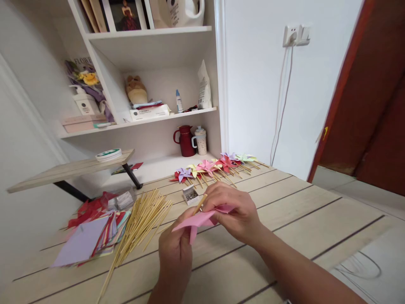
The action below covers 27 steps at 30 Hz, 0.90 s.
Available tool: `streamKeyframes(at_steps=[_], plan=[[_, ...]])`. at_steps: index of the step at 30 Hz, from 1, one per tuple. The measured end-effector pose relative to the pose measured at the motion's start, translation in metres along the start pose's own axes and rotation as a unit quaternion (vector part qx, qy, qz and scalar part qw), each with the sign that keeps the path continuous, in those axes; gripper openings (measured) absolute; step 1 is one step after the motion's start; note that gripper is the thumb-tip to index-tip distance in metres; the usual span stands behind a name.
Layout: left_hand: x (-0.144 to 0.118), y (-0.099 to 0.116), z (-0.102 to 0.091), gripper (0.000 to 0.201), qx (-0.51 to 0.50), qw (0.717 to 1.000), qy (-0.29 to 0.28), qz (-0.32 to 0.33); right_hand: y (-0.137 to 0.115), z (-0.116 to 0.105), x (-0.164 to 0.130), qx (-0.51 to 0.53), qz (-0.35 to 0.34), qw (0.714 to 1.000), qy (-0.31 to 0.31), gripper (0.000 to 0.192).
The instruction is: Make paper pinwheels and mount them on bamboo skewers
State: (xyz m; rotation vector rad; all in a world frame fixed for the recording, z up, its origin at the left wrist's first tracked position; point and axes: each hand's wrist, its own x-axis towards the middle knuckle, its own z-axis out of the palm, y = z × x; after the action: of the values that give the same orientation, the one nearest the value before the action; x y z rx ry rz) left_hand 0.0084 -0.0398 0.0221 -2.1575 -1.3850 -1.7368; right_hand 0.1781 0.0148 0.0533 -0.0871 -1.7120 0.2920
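Above the counter, the pink paper spans between the left hand and right hand, each closed, pinching one side, a stick showing behind it.

Folded pink paper, seemingly touching tilted stick.

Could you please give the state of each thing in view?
Left hand, pinching the pink folded paper
Right hand, pinching it too
Single thin wooden stick, tilted between the hands
Small white cardboard box, open, metal bits inside
Thin wooden sticks, loosely fanned
Coloured paper sheets, stacked unevenly
Multicoloured paper pinwheels, lying in a row
Dark red jug, upright
Speckled cream cup, upright
White wall socket, plug inserted
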Motion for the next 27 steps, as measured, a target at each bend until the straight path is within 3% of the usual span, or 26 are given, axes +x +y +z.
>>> streamKeyframes(at_steps=[10, 14, 19, 24, 27], plan=[[0.0, -0.002, 0.0, 0.037, -0.007, 0.999, -0.013, 0.038, 0.0, 0.0, 0.0, 0.0, -0.001, 1.0, 0.006, 0.006], [-0.001, -0.003, 0.001, 0.035, -0.04, 0.999, -0.024, 0.025, 0.0, 0.0, -0.001, 0.0, 0.001, 1.0, 0.008, 0.008], [-0.003, -0.01, 0.006, 0.037, -0.135, 0.983, -0.043, -0.114, 0.004, -0.001, -0.002, 0.0, 0.008, 1.0, -0.006, 0.005], [0.002, -0.016, 0.011, 0.05, -0.299, 0.912, -0.071, -0.27, 0.011, 0.001, -0.006, 0.006, 0.072, 0.996, -0.055, 0.009], [0.004, -0.017, 0.013, 0.055, -0.359, 0.877, -0.101, -0.302, 0.013, 0.005, -0.009, 0.054, 0.138, 0.988, -0.045, 0.008]])
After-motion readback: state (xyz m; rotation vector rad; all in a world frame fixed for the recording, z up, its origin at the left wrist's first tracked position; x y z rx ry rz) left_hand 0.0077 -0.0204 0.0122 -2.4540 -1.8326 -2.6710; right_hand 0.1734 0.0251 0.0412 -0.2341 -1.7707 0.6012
